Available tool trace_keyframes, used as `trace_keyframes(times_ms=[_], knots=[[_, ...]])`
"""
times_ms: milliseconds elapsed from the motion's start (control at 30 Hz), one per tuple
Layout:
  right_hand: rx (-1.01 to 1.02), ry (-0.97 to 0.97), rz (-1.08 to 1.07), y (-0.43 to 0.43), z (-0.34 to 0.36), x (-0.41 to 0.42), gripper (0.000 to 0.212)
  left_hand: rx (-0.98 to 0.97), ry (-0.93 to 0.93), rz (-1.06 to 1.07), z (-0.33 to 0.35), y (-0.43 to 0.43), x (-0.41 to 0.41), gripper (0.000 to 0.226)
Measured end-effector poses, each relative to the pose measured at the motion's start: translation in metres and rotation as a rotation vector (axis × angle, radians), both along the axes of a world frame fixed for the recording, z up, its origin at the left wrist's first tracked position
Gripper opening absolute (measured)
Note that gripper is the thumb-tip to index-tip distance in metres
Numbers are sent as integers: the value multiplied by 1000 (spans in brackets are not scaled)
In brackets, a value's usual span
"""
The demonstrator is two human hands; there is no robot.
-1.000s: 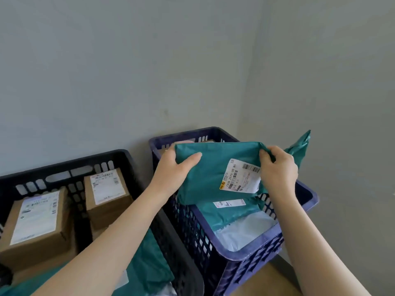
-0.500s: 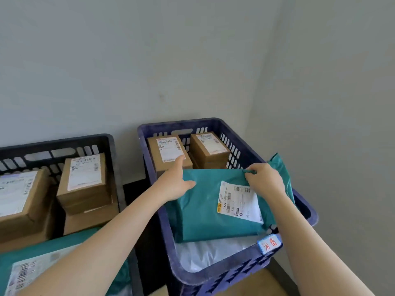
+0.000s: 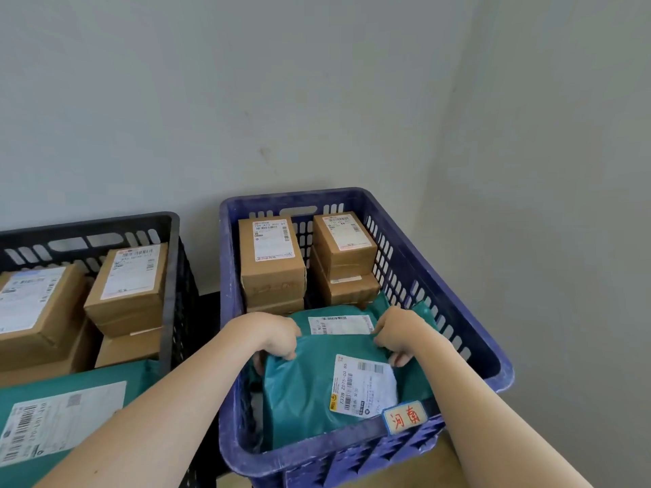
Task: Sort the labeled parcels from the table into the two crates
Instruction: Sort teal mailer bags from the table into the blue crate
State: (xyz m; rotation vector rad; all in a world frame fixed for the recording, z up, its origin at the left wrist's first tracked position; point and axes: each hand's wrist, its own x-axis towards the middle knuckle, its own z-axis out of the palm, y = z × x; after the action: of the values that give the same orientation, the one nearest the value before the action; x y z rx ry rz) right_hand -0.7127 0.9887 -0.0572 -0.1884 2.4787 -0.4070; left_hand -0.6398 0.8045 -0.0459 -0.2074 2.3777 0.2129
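Observation:
A teal mailer bag [image 3: 306, 392] with a white label lies inside the blue crate [image 3: 468, 318], near its front wall. My left hand [image 3: 273, 332] grips the bag's far left edge with curled fingers. My right hand [image 3: 400, 334] pinches its far right edge. Another teal mailer [image 3: 338, 324] lies just beyond, partly under my hands. Labeled cardboard boxes [image 3: 271, 255] are stacked at the crate's back. The black crate [image 3: 169, 269] on the left holds cardboard boxes [image 3: 126, 283] and a teal mailer [image 3: 60, 413].
Both crates stand against a grey wall, in a corner with the side wall close on the right. A label tag with red characters [image 3: 405, 417] is fixed to the blue crate's front rim. A brown surface [image 3: 422, 466] shows below the blue crate.
My hands have lowered the teal mailer from above the blue crate down into it. It now lies at the front. The view has tilted down.

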Motion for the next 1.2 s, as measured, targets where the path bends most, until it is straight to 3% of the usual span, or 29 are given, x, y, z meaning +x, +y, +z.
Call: trace_keyframes(times_ms=[67,133,233,300,400,467,533,667,767,833,933,1200], knots=[[19,-17,55,0,0,0,38,-122,-62,-51,-9,1,1,45],[72,144,145,0,2,1,41,-246,-32,-98,-17,1,2,42],[88,447,188,4,6,-2,35,-361,267,-167,-11,8,2,41],[149,357,285,5,7,-7,35,-243,359,-171,-3,15,-1,51],[337,42,459,3,-1,-9,66,-62,100,-161,3,28,-2,80],[405,-98,468,5,-8,-8,87,-84,-28,-160,-3,34,-2,92],[463,-154,476,5,-13,-7,95,-102,-61,-144,-8,38,-5,99],[449,-27,453,-7,-19,-6,90,-111,-123,-116,-20,42,-12,109],[392,279,457,-17,-17,-2,56,-138,-158,-134,-29,43,-15,116],[400,235,472,-23,-20,1,48,-140,-174,-131,-34,43,-18,118],[489,-78,532,-29,-35,5,83,-152,-163,-130,-37,42,-18,117],[600,-170,624,-20,-34,1,107,-178,-143,-128,-41,43,-17,122]])
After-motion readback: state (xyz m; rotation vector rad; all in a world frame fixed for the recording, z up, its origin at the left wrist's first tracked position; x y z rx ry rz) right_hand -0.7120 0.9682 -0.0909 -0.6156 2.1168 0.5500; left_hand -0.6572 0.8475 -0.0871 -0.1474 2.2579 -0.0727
